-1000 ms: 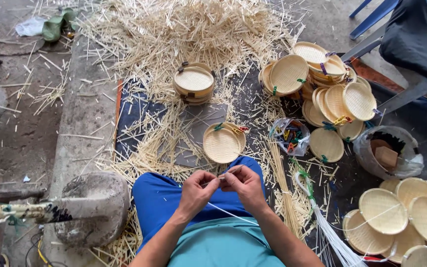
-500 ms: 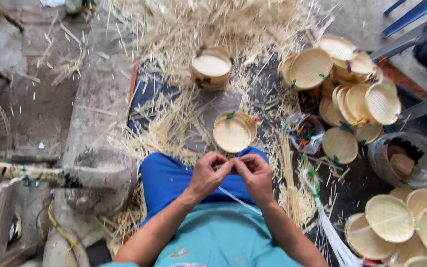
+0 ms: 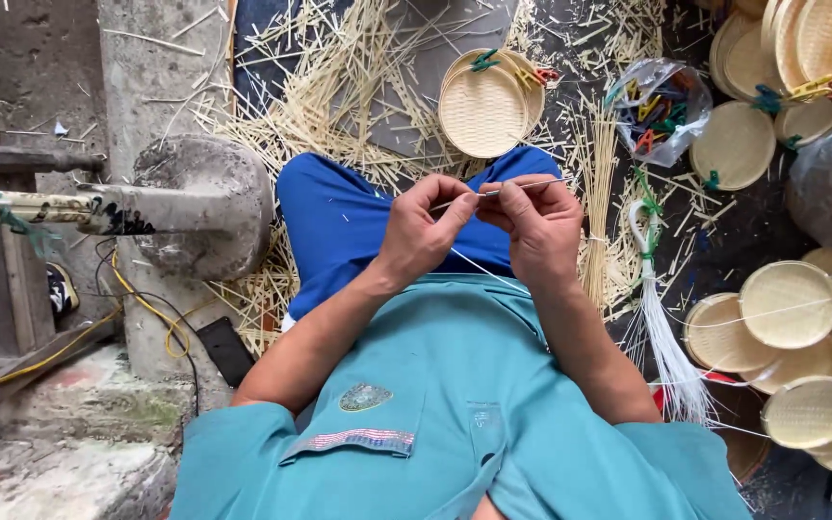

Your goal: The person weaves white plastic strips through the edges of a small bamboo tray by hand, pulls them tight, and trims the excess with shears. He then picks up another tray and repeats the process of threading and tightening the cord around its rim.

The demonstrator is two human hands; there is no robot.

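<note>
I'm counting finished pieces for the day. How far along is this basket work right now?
Done: round woven trays lie stacked at the right, and one clipped tray sits past the knees. In hand: the left hand and right hand pinch a thin needle and a pale strand together. Left: loose bamboo strips and a white strand bundle lie unused.

There is one view only, from a camera on the person's head, facing almost straight down and close over the lap. The teal shirt fills the bottom edge, the floor runs along the top, and the woven trays reach the right edge.
</note>
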